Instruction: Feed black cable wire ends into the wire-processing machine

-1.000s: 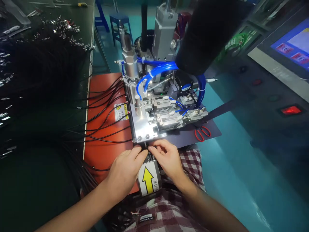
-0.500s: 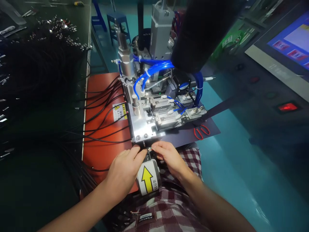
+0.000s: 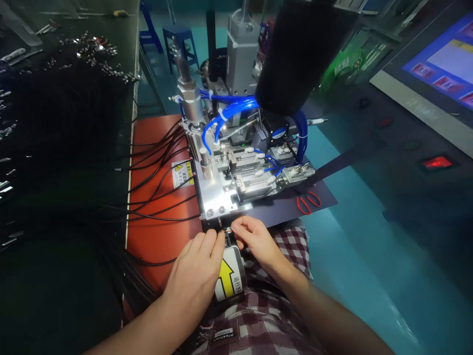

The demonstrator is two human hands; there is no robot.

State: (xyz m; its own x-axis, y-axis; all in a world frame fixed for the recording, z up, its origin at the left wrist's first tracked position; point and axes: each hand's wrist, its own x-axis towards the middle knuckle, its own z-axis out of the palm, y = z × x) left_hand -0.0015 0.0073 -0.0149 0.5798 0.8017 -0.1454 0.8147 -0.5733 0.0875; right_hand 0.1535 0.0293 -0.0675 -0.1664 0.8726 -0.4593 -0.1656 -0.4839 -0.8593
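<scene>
My left hand (image 3: 197, 264) is closed at the near end of the machine (image 3: 218, 197), its fingers bent downward. A black cable (image 3: 157, 262) runs over the orange-red surface and in under this hand; its end is hidden by the fingers. Just to the right, my right hand (image 3: 256, 241) pinches with thumb and forefinger at a small shiny metal connector (image 3: 228, 230). That piece sits between the two hands, above the machine's narrow near-end track. Below lies a rounded cover (image 3: 236, 276) with a yellow arrow, partly behind my left hand.
Several black cables (image 3: 155, 172) lead from the orange-red board (image 3: 148, 236) into the machine's left side. A dark pile of cables (image 3: 66, 98) fills the left table. Red-handled scissors (image 3: 309, 202) lie at the right. Blue air tubes (image 3: 236, 106) arch above; a control screen (image 3: 443, 69) stands at right.
My left hand has shifted slightly down and turned, now covering more of the arrow cover. My right hand stays nearly in place, still pinching. The view has moved a little.
</scene>
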